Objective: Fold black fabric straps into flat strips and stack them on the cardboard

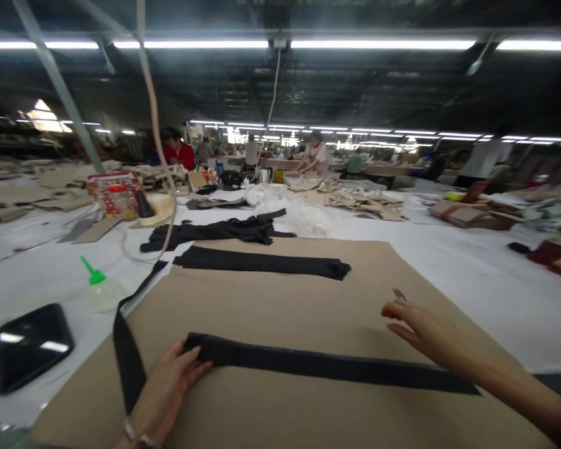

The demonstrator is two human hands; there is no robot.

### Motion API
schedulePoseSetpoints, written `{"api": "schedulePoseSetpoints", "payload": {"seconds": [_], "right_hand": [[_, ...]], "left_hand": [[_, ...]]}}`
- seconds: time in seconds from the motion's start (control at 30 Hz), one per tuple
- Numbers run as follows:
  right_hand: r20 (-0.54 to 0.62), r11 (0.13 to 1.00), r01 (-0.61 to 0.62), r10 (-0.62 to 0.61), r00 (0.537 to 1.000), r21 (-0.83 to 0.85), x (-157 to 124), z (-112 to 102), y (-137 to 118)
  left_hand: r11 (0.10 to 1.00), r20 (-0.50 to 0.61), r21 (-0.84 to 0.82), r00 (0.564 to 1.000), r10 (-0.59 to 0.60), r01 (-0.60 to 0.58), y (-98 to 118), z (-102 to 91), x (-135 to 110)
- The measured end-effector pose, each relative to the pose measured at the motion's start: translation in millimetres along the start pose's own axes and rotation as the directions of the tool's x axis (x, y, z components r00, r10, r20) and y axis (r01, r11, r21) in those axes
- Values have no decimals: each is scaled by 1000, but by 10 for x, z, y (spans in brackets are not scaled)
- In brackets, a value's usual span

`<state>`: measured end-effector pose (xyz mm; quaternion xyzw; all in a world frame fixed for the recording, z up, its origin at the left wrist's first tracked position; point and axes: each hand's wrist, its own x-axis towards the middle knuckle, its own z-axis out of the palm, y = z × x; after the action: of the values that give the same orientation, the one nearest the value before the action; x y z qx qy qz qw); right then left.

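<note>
A long black fabric strip (pixel 318 362) lies across a large tan sheet (pixel 280 305). At the strip's left end, my left hand (pixel 172 377) is closed, thumb on top and fingers at its edge. My right hand (pixel 418 327) hovers over the sheet beyond the strip's right part, its fingers curled. A small pointed metal tool (pixel 399 294) sticks out past those fingers; most of it is hidden, so its kind is unclear. Farther back on the sheet rests a stack of black strips (pixel 262 262). Another black strip (pixel 128 355) hangs over the sheet's left edge, beside my left wrist.
To the left are a black phone-like slab (pixel 32 349) and a squeeze bottle (pixel 103 293) with a green nozzle. A pale hose (pixel 156 125) hangs down near a black strip pile (pixel 210 232). Clear plastic (pixel 285 206) lies behind. Several people work in the background.
</note>
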<state>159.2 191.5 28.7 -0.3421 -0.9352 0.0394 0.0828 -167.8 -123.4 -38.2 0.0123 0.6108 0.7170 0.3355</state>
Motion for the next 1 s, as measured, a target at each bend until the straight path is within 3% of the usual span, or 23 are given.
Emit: {"api": "schedulePoseSetpoints", "payload": {"seconds": [0.07,0.13,0.27,0.37,0.47,0.57,0.77,1.0], "right_hand": [[156,945,145,-197,968,293,129,63,-609],[142,849,250,-351,926,466,223,140,-1272],[105,762,355,-481,870,542,473,425,-2368],[156,773,340,-487,860,535,658,697,-2849],[201,796,296,-456,867,528,737,917,-3089],[212,809,276,-435,875,519,741,1036,-3174],[219,812,283,-441,870,511,746,1068,-3165],[177,800,317,-458,871,509,799,1085,-3233]], "left_hand": [[1000,-23,-16,1000,17,-17,-1,-20,1],[999,-29,-16,999,37,-38,28,-9,-11],[997,7,-4,997,78,-77,88,2,-38],[995,21,19,995,98,-98,104,-32,-35],[991,13,66,993,118,-118,107,-101,3],[980,-12,142,989,145,-142,115,-201,78],[927,-19,313,974,224,-207,182,-388,229],[836,16,468,948,316,-287,249,-418,280]]}}
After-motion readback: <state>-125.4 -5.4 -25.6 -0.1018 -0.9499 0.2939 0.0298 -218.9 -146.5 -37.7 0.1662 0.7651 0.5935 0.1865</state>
